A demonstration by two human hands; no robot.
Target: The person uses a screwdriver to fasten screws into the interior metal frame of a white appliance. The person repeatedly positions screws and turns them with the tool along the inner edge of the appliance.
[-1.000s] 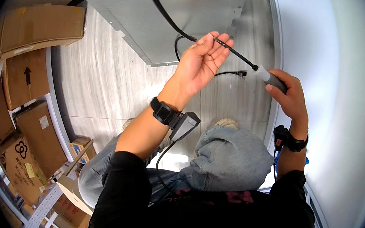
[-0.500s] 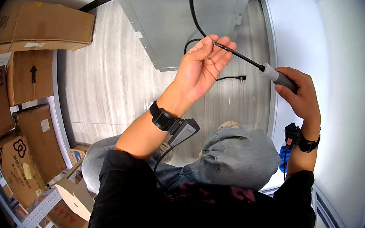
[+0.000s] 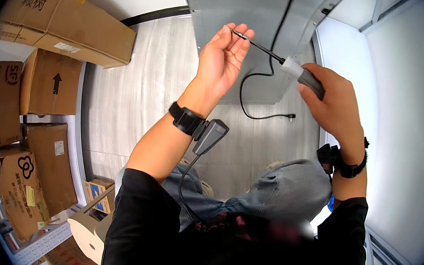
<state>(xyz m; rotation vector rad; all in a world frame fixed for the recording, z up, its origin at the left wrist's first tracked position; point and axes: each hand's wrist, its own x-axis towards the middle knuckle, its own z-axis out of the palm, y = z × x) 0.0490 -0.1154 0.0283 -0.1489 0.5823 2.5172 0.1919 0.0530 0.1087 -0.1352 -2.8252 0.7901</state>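
My right hand (image 3: 333, 102) is wrapped round the grey handle of a long-shafted screwdriver (image 3: 267, 51). The shaft points left and away from me, its tip resting at the fingers of my left hand (image 3: 219, 68). That hand is palm up, thumb against the tip and the other fingers fairly straight; whether a small screw sits there is too small to tell. Behind the hands stands a grey sheet-metal panel of a large cabinet-like unit (image 3: 236, 9). A black power cord (image 3: 243, 86) runs down past it to a plug (image 3: 290, 116) on the floor.
Cardboard boxes (image 3: 92, 32) are stacked along the left, some on a white rack (image 3: 45, 243) with a paper roll (image 3: 84, 235). A white wall (image 3: 409, 102) rises on the right. My knees (image 3: 289, 188) are bent below my hands, over the grey floor (image 3: 132, 97).
The view has swung, so the metal unit and boxes sit farther right in it. Both hands, with the screwdriver between them, appear a little farther left and up; their grip looks the same.
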